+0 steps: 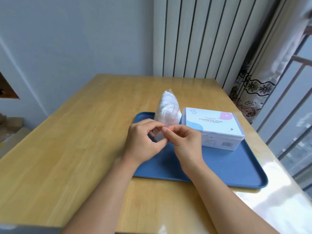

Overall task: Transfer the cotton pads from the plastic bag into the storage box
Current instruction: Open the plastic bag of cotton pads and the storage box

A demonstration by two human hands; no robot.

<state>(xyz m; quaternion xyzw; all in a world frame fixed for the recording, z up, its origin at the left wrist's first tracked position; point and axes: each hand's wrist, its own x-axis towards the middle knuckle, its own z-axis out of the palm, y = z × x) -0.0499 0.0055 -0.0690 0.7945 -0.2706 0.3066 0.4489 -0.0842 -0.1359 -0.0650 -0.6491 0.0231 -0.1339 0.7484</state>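
A clear plastic bag [168, 108] full of white cotton pads, with a red zip line near its mouth, lies lengthwise on the far left part of the blue tray [236, 168]. My left hand [145, 141] and my right hand [184, 141] both pinch the bag's near end, fingertips meeting at the mouth. The white storage box [214, 128], labelled "COSMETIC PUFF", stands on the tray just right of the bag, lid closed.
The tray rests on a wooden table [76, 141]. A white radiator [202, 36] stands behind the table, a patterned curtain [253, 85] and window bars at the right. A grey edge [25, 229] shows at the bottom left.
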